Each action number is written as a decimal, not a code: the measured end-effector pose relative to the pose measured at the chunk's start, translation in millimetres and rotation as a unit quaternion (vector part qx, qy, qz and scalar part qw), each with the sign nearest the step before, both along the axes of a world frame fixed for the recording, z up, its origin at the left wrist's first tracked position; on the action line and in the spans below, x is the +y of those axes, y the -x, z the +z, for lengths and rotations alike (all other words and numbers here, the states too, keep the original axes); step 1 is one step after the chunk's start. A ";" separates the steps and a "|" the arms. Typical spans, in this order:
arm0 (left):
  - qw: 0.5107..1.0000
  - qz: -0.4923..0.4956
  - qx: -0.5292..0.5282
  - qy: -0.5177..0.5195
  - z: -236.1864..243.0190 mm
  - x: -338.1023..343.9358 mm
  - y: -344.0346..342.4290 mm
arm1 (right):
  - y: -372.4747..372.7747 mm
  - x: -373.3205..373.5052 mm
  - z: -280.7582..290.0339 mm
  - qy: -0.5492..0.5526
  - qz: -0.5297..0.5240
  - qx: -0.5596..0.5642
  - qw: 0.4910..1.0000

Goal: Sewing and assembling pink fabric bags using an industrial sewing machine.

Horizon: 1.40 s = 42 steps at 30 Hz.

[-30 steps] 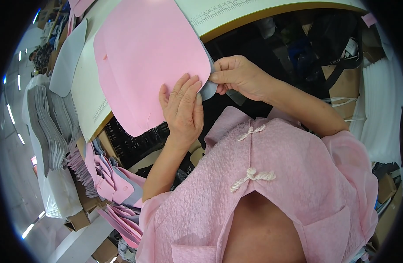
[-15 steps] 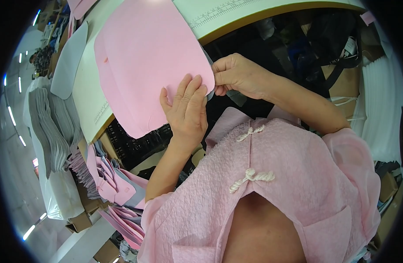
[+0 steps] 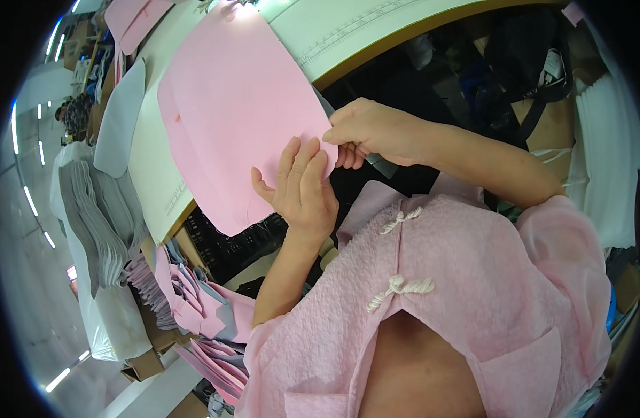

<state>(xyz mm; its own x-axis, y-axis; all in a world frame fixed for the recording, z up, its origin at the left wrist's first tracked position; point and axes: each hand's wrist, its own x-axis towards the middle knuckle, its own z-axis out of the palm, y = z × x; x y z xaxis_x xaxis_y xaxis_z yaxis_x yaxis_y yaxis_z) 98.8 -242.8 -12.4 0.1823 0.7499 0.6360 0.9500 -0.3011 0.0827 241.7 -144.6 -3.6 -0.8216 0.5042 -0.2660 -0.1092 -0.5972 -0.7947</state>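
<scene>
A large pink fabric panel (image 3: pixel 240 90) with rounded corners lies over the pale worktable (image 3: pixel 153 132) and hangs past its front edge. A grey layer (image 3: pixel 325 104) shows from under its right side. My left hand (image 3: pixel 302 188) rests on the panel's near part, its fingers stretched out and slightly spread. My right hand (image 3: pixel 372 132) pinches the panel's right edge near the corner, thumb on top and the other fingers curled beneath. A small bright light shines on the panel's far end.
A grey panel (image 3: pixel 119 118) sits at the table's left edge, beside stacked grey pieces (image 3: pixel 90 216). Pink and grey cut pieces (image 3: pixel 194 299) are piled lower left. White foam-like sheets (image 3: pixel 605 160) stand at the right. Printed ruler markings (image 3: pixel 341 35) run along the table.
The view has shifted slightly. My right thumb has come farther over the panel's right edge, with its fingers under it. My left hand still lies flat on the panel.
</scene>
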 end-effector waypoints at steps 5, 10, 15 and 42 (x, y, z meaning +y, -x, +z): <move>1.000 0.003 0.018 -0.001 9.0 2.6 -1.4 | 2.7 9.4 5.9 -0.050 0.041 -0.043 0.997; 0.996 -0.019 0.065 0.060 25.4 6.4 -1.7 | 10.6 19.9 2.8 -0.117 0.027 -0.118 0.986; 0.984 -0.075 0.134 0.094 27.6 11.4 0.3 | 13.6 19.0 -27.0 -0.039 0.027 -0.013 0.999; 0.985 -0.085 0.120 0.095 14.9 10.9 4.2 | -6.8 -12.4 -47.2 -0.028 -0.051 -0.017 0.998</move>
